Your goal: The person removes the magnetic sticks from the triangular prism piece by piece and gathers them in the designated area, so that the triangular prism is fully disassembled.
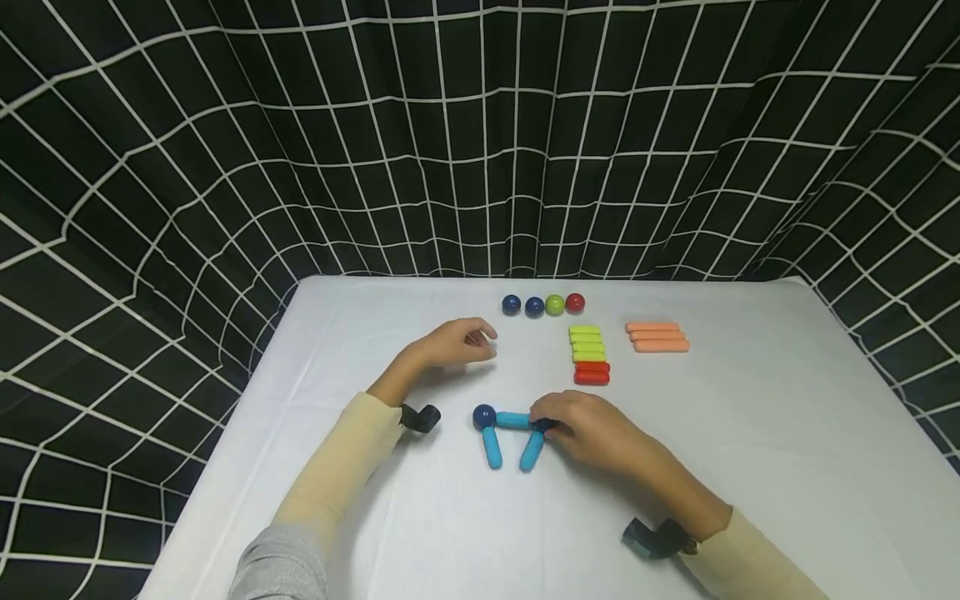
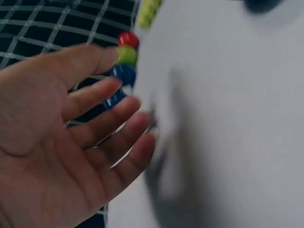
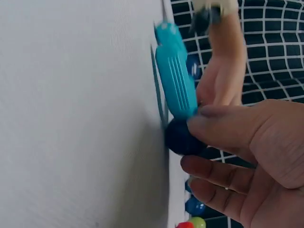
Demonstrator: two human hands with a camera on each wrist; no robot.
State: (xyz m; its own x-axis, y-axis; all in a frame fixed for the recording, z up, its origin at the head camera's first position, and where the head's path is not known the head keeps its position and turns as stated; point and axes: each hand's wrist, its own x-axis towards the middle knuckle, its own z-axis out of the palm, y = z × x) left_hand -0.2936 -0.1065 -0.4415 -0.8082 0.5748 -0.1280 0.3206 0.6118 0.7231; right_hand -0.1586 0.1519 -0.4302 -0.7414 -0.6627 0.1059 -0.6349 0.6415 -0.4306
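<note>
On the white table lies a chain of light-blue rods and dark-blue balls. One rod (image 1: 513,420) runs between the left ball (image 1: 484,416) and a second ball (image 3: 182,137); from each ball another rod (image 1: 491,447) points toward the near side. My right hand (image 1: 592,425) pinches the second ball between thumb and fingers, partly hiding it in the head view. My left hand (image 1: 453,342) hovers over the table beyond the chain, fingers loosely bent, holding nothing. The left wrist view shows its palm (image 2: 42,166) and spread fingers.
At the back stand two blue balls (image 1: 512,305), a green ball (image 1: 554,305) and a red ball (image 1: 575,303) in a row. Nearer lie several yellow-green rods (image 1: 586,343), two red rods (image 1: 592,372) and three orange rods (image 1: 657,337). A black grid curtain (image 1: 465,133) surrounds the table.
</note>
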